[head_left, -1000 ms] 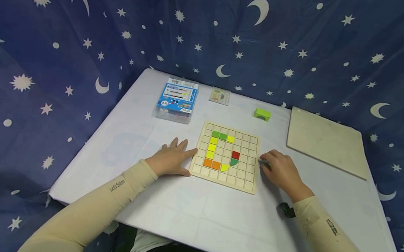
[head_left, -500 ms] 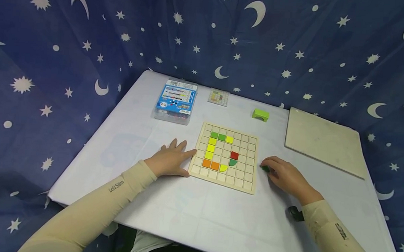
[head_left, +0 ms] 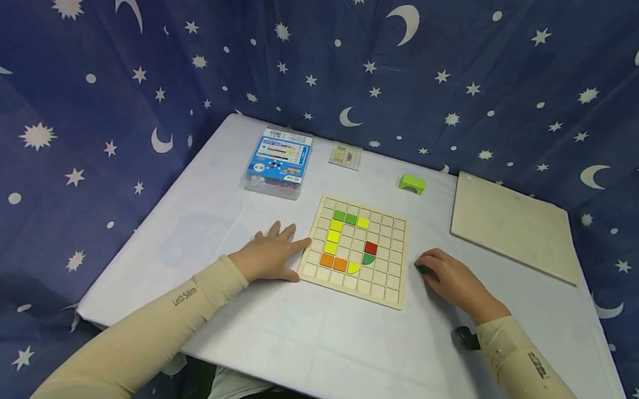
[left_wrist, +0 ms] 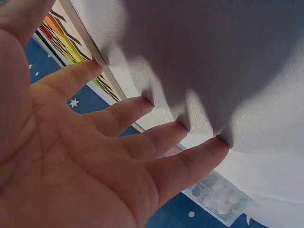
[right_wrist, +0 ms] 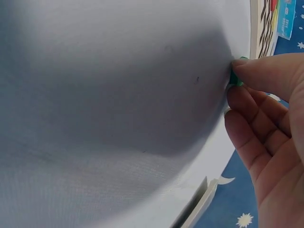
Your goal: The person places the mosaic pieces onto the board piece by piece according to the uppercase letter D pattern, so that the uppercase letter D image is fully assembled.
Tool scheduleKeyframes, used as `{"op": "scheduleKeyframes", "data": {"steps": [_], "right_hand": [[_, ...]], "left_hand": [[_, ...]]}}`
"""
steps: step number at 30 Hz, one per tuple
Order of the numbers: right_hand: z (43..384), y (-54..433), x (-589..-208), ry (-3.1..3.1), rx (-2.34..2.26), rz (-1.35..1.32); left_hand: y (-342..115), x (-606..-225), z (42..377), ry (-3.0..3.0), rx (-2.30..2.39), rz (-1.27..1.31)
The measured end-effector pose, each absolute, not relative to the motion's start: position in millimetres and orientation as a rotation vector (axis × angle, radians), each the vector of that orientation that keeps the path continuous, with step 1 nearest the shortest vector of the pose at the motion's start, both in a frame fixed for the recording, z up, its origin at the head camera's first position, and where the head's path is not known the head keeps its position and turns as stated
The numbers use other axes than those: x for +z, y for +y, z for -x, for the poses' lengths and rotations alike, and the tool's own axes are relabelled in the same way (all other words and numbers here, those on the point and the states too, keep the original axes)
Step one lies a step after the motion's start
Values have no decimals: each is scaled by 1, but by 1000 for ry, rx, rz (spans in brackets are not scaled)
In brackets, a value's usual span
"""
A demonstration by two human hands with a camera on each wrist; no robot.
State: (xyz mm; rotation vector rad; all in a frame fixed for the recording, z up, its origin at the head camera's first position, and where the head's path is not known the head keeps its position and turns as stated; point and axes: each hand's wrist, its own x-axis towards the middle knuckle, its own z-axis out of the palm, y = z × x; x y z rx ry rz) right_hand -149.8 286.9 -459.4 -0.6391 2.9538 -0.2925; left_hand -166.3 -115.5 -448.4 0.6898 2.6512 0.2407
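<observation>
A wooden grid board [head_left: 391,281] lies mid-table in the head view. Flat coloured pieces fill some cells: green squares [head_left: 345,217], yellow squares [head_left: 333,236], orange squares [head_left: 333,262], a red square [head_left: 370,248], a green rounded piece [head_left: 368,259] and a yellow rounded piece [head_left: 353,267]. My left hand [head_left: 273,254] rests with fingers spread, index finger and thumb at the board's left edge. Just off the right edge, my right hand [head_left: 451,279] pinches a small green piece [right_wrist: 234,79] between thumb and fingers, low over the cloth; its shape is mostly hidden.
Behind the board stand a blue-labelled clear plastic box [head_left: 278,161], a small pattern card [head_left: 346,156] and a light-green arch block [head_left: 412,183]. A beige panel [head_left: 513,225] lies at the back right. A starry curtain [head_left: 327,55] closes off the table's far side.
My right hand has shifted slightly right, away from the board's edge, with the green piece still pinched. My left hand and the pieces on the board stay put.
</observation>
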Motion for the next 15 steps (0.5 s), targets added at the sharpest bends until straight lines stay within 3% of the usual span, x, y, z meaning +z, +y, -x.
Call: {"op": "scheduleKeyframes", "data": {"steps": [15], "right_hand": [[150,288,-460,2962,-277,626]], "left_hand": [[-115,-448,166,2652,243,-686]]}}
